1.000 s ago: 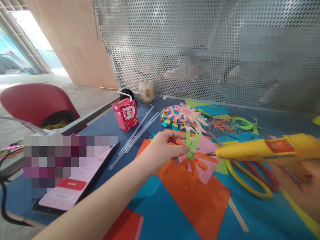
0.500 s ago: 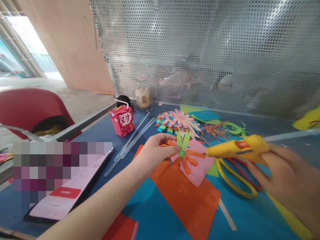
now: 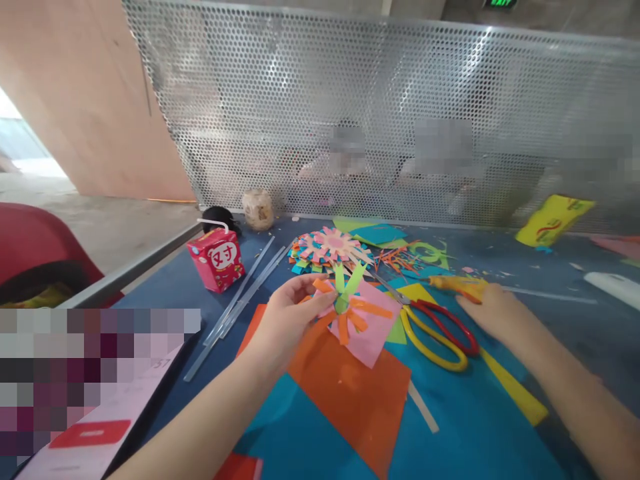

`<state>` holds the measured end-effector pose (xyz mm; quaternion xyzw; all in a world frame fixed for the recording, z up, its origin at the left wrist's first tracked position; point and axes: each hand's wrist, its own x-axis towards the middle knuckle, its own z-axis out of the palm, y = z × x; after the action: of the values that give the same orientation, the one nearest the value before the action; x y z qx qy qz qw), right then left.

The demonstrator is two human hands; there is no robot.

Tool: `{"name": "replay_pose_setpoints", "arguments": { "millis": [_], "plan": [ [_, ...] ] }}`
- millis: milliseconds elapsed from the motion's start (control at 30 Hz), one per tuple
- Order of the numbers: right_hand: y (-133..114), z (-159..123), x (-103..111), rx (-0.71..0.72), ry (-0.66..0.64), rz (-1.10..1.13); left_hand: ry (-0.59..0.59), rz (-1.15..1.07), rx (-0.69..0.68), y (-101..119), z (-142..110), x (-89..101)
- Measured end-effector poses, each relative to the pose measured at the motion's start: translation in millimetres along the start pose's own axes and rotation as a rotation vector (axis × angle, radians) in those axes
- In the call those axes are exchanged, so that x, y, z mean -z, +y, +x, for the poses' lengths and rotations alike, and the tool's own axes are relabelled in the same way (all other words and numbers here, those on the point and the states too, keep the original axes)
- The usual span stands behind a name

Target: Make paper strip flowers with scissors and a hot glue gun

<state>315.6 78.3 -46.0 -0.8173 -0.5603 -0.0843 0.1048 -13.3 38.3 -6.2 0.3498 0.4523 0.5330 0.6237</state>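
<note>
My left hand [image 3: 297,310] pinches a paper flower [image 3: 342,303] with orange and green strips around a green centre. Behind the flower shows a square of pink paper [image 3: 367,340], above an orange sheet [image 3: 350,380]. At the right my right hand [image 3: 487,310] is closed around a yellow glue gun [image 3: 457,285], low over the table, a clear glue stick [image 3: 550,295] jutting from its back. Between the hands lie scissors [image 3: 435,333] with red and yellow handles. Beyond the flower is a pile of cut paper flowers [image 3: 333,247].
A red drink carton [image 3: 217,260] with a straw stands left, beside several clear glue sticks [image 3: 250,293]. A phone [image 3: 115,413] is at the near left. Paper scraps [image 3: 400,257], a jar [image 3: 258,210] and a yellow packet [image 3: 554,220] lie before the perforated metal screen [image 3: 300,100].
My right hand has carried the glue gun away from the flower, rightward and down toward the table. The left hand still holds the flower. The view has turned to the right.
</note>
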Motion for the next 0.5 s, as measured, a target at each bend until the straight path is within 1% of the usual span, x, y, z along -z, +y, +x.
{"name": "replay_pose_setpoints", "arguments": {
  "millis": [67, 133, 200, 233, 267, 300, 333, 367, 400, 467, 500],
  "plan": [
    [-4, -4, 3, 0.069, 0.07, -0.008, -0.045, -0.03, 0.02, 0, -1, -0.9],
    [-13, -12, 10, 0.148, 0.146, -0.002, -0.087, -0.068, 0.037, -1, -3, -1.5],
    [-29, -25, 17, 0.279, 0.214, 0.057, -0.12, -0.102, 0.059, -3, -3, -2.2],
    [-38, -34, 20, 0.415, 0.217, 0.131, -0.135, -0.109, 0.072, -3, -4, -2.7],
    [-46, -43, 24, 0.658, 0.189, 0.32, -0.154, -0.109, 0.086, -4, -5, -3.1],
    [-54, -53, 27, 0.835, 0.108, 0.472, -0.174, -0.101, 0.099, -5, -6, -3.7],
    [-61, -62, 29, 0.955, -0.011, 0.602, -0.194, -0.091, 0.109, -5, -7, -4.2],
    [-66, -71, 32, 1.017, -0.121, 0.718, -0.213, -0.079, 0.117, -6, -7, -4.7],
    [-70, -78, 33, 1.05, -0.211, 0.816, -0.229, -0.064, 0.12, -7, -8, -5.2],
    [-72, -86, 35, 1.031, -0.334, 0.948, -0.254, -0.022, 0.115, -8, -9, -5.8],
    [-71, -88, 35, 1.008, -0.364, 0.99, -0.262, 0.003, 0.106, -9, -10, -6.0]
  ]
}}
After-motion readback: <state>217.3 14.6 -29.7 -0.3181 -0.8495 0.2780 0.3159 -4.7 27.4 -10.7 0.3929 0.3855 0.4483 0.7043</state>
